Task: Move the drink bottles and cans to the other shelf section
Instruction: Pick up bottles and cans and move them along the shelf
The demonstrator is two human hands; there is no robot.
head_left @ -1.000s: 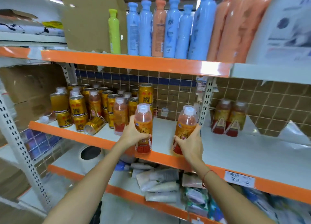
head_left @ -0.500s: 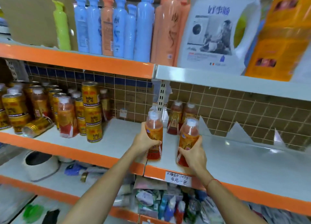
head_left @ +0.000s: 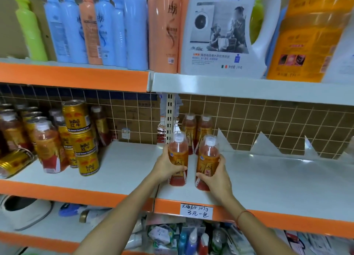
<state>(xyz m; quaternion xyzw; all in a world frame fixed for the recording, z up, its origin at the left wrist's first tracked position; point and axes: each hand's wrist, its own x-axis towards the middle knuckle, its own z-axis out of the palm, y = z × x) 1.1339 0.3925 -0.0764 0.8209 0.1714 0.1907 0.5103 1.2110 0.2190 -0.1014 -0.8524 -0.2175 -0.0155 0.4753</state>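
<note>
My left hand (head_left: pixel 166 167) grips a red drink bottle (head_left: pixel 178 150) with a white cap and gold label. My right hand (head_left: pixel 216 176) grips a second such bottle (head_left: pixel 207 155). Both bottles stand upright, side by side, on the right shelf section (head_left: pixel 268 180) near its left end. Behind them, against the tiled wall, stand two more of these bottles (head_left: pixel 197 130). On the left shelf section (head_left: pixel 118 170) remain several gold cans (head_left: pixel 76 118), stacked, several bottles (head_left: pixel 47 147), and one can lying on its side (head_left: pixel 14 161).
A perforated upright post (head_left: pixel 169 118) divides the two sections. Shampoo bottles (head_left: pixel 118 28) and detergent jugs (head_left: pixel 224 30) fill the shelf above. A handwritten price tag (head_left: pixel 197 211) hangs on the orange shelf edge. Mixed goods lie on the lower shelf (head_left: pixel 172 235). Torn shelf liner (head_left: pixel 264 145) sticks up at the back right.
Both hands carried their bottles rightward from the left section past the post and lowered them onto the right section, in front of the two bottles standing there.
</note>
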